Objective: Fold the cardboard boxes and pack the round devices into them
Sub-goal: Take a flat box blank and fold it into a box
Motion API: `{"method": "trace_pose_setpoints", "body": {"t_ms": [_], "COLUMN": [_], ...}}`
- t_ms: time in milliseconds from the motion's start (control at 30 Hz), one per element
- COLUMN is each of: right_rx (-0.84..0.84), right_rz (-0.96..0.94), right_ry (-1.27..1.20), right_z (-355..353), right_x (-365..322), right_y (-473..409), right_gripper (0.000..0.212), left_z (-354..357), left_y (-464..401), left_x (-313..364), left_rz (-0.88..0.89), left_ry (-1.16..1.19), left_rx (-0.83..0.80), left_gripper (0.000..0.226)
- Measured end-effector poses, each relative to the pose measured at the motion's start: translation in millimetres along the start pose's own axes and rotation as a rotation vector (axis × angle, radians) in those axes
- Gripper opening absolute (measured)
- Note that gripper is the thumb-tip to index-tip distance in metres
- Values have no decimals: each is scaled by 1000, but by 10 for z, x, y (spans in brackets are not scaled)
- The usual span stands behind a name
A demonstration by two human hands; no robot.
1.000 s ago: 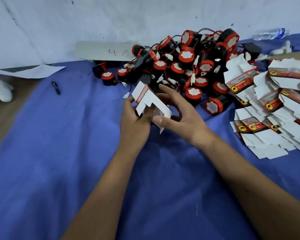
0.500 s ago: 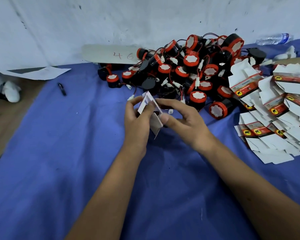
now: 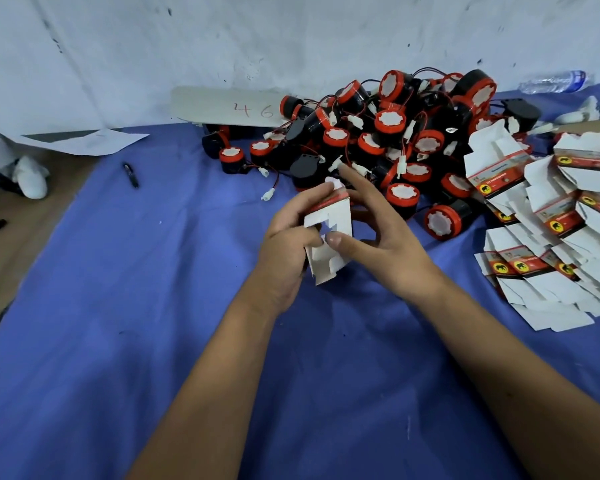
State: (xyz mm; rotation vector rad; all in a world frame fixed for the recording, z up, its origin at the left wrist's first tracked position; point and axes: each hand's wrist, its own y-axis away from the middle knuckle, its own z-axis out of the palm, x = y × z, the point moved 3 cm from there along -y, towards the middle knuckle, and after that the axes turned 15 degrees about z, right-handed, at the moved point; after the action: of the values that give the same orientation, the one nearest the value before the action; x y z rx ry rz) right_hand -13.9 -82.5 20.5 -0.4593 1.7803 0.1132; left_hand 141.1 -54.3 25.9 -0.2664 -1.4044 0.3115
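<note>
A small white cardboard box [image 3: 329,237] with a red band near its top is held over the blue cloth, its bottom flaps hanging loose. My left hand [image 3: 288,244] grips it from the left, fingers curled round its side. My right hand [image 3: 378,233] holds it from the right, thumb pressing the front flap and fingers spread behind. Beyond them lies a heap of round black devices [image 3: 395,140] with red rims, white faces and thin wires. One device [image 3: 442,221] lies nearest, to the right of the box.
A pile of flat unfolded boxes [image 3: 551,216] covers the right side of the blue cloth [image 3: 153,323]. A black pen [image 3: 130,174] lies at the left. A grey board marked 46 [image 3: 229,107] leans on the wall. A plastic bottle [image 3: 555,81] lies far right.
The box has turned from edge-on to face me and opened into a squarer shape. Both hands shifted slightly right and nearer with it.
</note>
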Motion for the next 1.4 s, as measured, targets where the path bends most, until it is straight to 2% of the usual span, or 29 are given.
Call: {"method": "trace_pose_setpoints", "body": {"t_ms": [100, 167, 300, 433, 533, 600, 667, 733, 800, 900, 967, 1100, 1133, 1200, 1233, 1300, 1400], "right_rx": [-14, -10, 120, 313, 385, 424, 464, 489, 475, 470, 512, 628, 632, 518, 449, 354, 370], "right_rz": [-7, -36, -75, -10, 54, 107, 146, 167, 143, 80, 68, 28, -8, -144, -210, -301, -326], "right_ry": [41, 42, 88, 116, 86, 54, 25, 10, 67, 258, 350, 480, 504, 512, 508, 481, 414], "right_z": [8, 11, -37, -90, -135, -162, -178, -191, -192, -205, -221, -225, -226, -211, -201, -155, -154], "right_x": [3, -2, -2, 46, 90, 110, 103, 108, 100, 65, 43, -4, -27, -53, -68, -105, -132], "right_y": [-13, -18, -29, -46, -59, -59, -58, -58, -50, -30, -11, -5, -6, -18, -16, 1, 15], "right_gripper": [69, 65, 51, 31, 35, 37, 35, 39, 34, 36, 32, 10, 20, 60, 66, 54, 28], "left_z": [-39, -30, 35, 45, -10, -71, -96, -66, -24, 19, 19, 11, 18, 29, 29, 21, 22], "left_y": [-27, -27, -11, 24, 22, 2, -10, -13, -7, 11, 20, 25, 26, 28, 23, 17, 30], "left_x": [16, -7, -2, 15, 6, -1, -21, -44, -66, -73, -83, -108, -113, -110, -102, -75, -55], "left_rz": [63, 83, 85, 160, 204, 190, 145, 86, 66, 76, 66, 18, -1, -24, -24, -14, -10], "left_ry": [24, 25, -14, -146, -230, -263, -198, -99, -65, -37, -16, -6, -8, -15, -23, -39, -68], "left_rx": [75, 78, -1, -67, 7, 83, 103, 63, 0, -68, -60, -17, -12, -5, -5, -11, -16], "left_gripper": [46, 42, 45, 56, 74, 66, 55, 62, 69, 66, 62, 55, 54, 51, 49, 45, 43]}}
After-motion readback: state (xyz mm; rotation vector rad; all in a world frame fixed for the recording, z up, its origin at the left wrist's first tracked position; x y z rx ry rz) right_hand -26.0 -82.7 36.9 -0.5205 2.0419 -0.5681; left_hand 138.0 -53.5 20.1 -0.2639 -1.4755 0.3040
